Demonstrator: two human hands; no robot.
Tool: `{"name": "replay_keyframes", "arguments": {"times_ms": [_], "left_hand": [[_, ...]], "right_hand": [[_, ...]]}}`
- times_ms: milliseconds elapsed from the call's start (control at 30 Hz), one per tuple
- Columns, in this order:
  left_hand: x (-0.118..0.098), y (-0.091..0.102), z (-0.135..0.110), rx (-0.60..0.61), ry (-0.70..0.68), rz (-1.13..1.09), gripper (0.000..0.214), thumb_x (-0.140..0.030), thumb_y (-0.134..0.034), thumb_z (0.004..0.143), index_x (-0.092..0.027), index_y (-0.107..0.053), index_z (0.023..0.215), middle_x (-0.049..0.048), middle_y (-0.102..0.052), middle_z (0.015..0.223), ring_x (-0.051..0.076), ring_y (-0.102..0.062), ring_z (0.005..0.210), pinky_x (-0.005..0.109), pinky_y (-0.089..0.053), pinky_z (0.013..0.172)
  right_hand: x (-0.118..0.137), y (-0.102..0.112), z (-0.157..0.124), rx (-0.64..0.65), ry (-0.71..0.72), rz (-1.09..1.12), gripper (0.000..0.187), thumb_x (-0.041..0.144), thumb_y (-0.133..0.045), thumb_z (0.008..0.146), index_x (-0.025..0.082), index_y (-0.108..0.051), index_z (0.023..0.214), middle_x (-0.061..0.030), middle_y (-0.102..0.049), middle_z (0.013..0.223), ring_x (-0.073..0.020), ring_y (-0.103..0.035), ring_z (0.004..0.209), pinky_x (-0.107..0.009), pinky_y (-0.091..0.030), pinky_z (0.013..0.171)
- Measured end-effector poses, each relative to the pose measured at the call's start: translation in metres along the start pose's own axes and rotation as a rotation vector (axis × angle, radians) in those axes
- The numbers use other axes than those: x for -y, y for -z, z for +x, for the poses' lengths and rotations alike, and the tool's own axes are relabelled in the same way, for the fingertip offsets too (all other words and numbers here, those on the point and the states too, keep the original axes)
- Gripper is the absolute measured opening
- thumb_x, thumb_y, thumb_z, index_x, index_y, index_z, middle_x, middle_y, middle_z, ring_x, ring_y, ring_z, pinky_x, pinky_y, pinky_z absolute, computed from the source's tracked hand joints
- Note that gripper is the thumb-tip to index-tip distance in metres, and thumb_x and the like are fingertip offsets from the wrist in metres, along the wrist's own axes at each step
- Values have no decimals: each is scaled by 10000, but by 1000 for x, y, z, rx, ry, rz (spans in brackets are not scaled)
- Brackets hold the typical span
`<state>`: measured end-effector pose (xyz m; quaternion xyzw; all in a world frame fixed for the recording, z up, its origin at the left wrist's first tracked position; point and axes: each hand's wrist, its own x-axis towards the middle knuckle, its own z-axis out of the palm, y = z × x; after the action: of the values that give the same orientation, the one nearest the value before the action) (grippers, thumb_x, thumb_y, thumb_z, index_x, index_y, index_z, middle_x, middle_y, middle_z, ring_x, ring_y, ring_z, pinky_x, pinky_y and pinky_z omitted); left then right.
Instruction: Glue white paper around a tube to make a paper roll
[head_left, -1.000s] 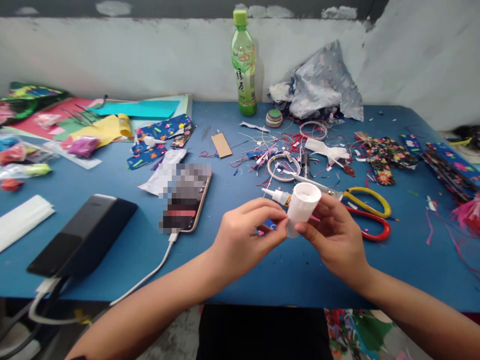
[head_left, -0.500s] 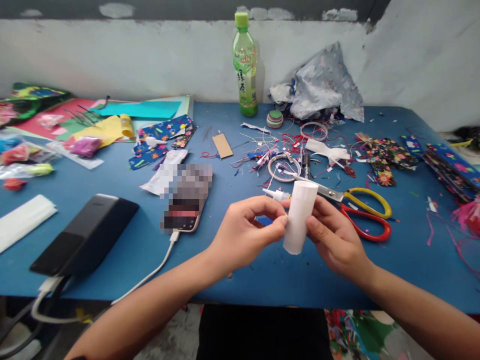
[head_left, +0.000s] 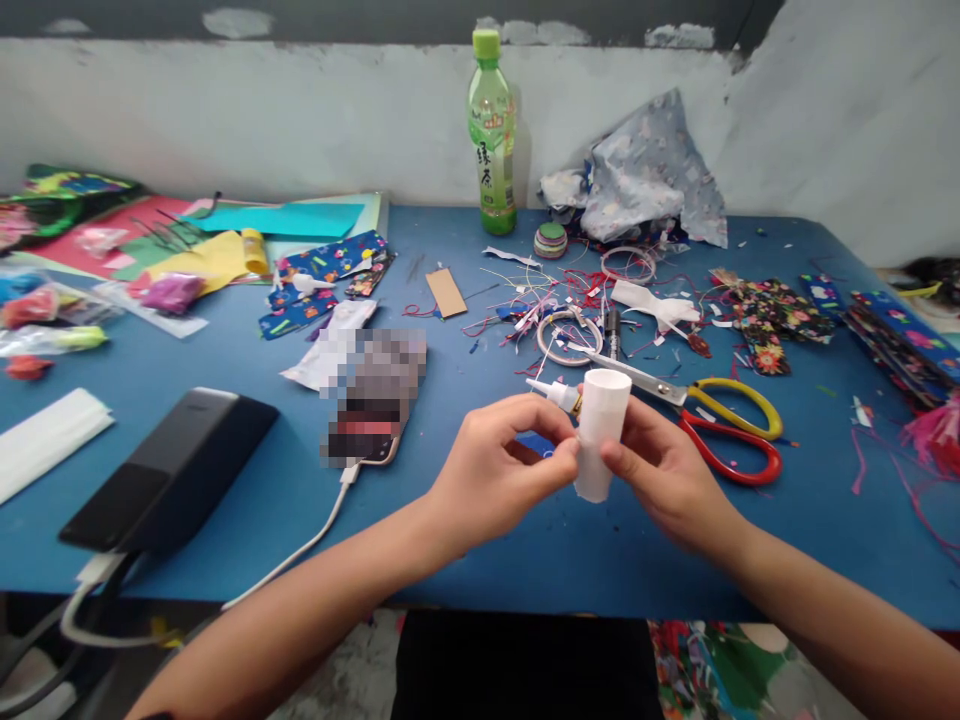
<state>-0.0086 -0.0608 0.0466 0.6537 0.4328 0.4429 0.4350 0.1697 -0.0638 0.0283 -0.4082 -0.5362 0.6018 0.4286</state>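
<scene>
A white paper tube stands nearly upright between my hands, above the blue table. My right hand wraps it from the right, thumb on the front and fingers behind. On the other side, my left hand pinches at the tube's left edge with thumb and index finger. Just behind the tube lies a white glue bottle with a pointed nozzle, partly hidden by it. Scissors with one yellow and one red handle lie open to the right, their blades reaching behind the tube.
A phone and a black power bank with cables lie to the left. Behind are rings among thread scraps, a green tea bottle and crumpled grey cloth. Floral fabric pieces lie at the right.
The tube has turned more upright, its lower end shifting slightly right. My right thumb has moved a little left across its front; my left hand stays at its edge.
</scene>
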Motion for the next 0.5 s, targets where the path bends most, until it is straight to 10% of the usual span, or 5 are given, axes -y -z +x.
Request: {"name": "replay_keyframes", "arguments": {"times_ms": [200,500], "left_hand": [[9,12,11,-186,8,-106,75,-190,-653,799,-142,-662,742,23,-656,758,98,-607,614,181,-574,492],[13,3,7,9,-148,76,128,-152,-585,890,-151,-712,901,75,-722,889,149,-694,791,210,-591,581]], "right_hand": [[3,4,-3,-23,-42,204,302,391,-636,894,296,-624,1181,-48,-718,1138,-193,-712,949,-359,-580,865],[7,1,1,-50,-21,193,342,444,-666,852,274,-603,1143,-70,-702,1180,-232,-709,988,-388,-593,835]]}}
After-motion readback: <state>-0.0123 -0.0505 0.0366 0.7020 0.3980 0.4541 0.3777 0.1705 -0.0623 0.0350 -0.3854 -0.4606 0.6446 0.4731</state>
